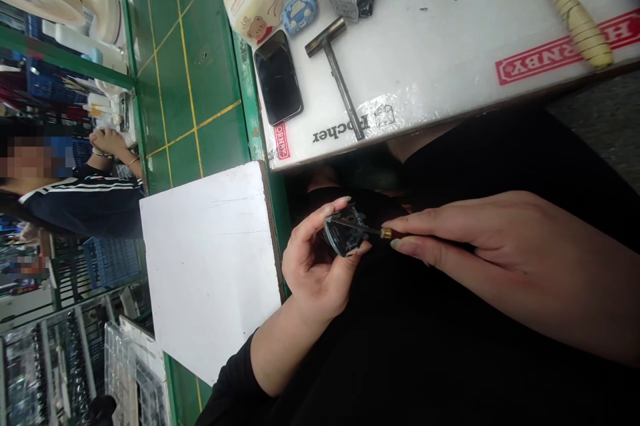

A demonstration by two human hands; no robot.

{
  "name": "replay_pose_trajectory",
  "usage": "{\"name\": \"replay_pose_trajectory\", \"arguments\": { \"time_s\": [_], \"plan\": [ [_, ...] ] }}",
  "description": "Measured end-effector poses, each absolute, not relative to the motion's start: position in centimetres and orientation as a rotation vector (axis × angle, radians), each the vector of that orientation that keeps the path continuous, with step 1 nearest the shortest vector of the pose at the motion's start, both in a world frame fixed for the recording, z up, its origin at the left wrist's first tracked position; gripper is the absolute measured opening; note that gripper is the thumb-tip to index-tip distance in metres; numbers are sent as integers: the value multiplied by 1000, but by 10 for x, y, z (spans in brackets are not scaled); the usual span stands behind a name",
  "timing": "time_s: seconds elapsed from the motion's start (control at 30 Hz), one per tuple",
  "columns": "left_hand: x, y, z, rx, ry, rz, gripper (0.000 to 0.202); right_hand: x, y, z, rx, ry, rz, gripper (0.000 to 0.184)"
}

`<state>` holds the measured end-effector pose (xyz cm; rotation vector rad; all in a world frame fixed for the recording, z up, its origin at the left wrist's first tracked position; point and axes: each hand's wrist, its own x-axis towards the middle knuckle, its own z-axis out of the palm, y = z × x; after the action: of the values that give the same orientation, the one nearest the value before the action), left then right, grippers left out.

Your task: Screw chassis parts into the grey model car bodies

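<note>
Left hand (pixel 317 273): fingers and thumb closed round the edges of a small dark part (pixel 345 236), which I see held up over black clothing (pixel 400 353).
Right hand (pixel 505 246): thumb and forefinger pinching the brass-coloured end of a thin tool (pixel 386 233); its shaft reaches the dark part, though I cannot tell where the tip bears.
White worktop (pixel 430 59): carries a T-shaped metal tool (pixel 343 83), with a phone (pixel 279 78) just beside it.
Green table (pixel 185 139): bears a white board (pixel 215 259), near the left hand.
</note>
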<state>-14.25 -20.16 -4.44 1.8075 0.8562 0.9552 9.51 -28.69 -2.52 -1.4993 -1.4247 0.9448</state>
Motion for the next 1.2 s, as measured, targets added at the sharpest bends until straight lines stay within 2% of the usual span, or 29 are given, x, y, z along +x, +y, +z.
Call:
{"name": "replay_pose_trajectory", "arguments": {
  "time_s": [0.27, 0.43, 0.5, 0.6, 0.7, 0.83, 1.03, 1.2],
  "plan": [
    [-140, -205, -44, 1766, 858, 986, 60, 93, -286, -24, -1522, -1427, 931, 27],
    [-141, -199, -45, 1370, 1051, 987, 50, 107, -286, -15, -1588, -1525, 904, 25],
    [-141, -195, -46, 1163, 1042, 930, 52, 124, -283, -16, -1749, -1469, 802, 27],
    [-137, -193, -44, 827, 962, 726, 58, 157, -269, -25, -2024, -1292, 413, 41],
    [-130, -195, -41, 577, 914, 578, 60, 181, -247, -38, -2146, -1312, 182, 50],
    [-127, -192, -44, 502, 955, 583, 49, 181, -220, -49, -2322, -1462, 140, 52],
    [-131, -187, -52, 542, 1019, 564, 55, 170, -210, -50, -2428, -1602, 110, 50],
    [-129, -188, -53, 484, 961, 468, 50, 169, -222, -48, -2418, -1571, 71, 51]
  ]
}}
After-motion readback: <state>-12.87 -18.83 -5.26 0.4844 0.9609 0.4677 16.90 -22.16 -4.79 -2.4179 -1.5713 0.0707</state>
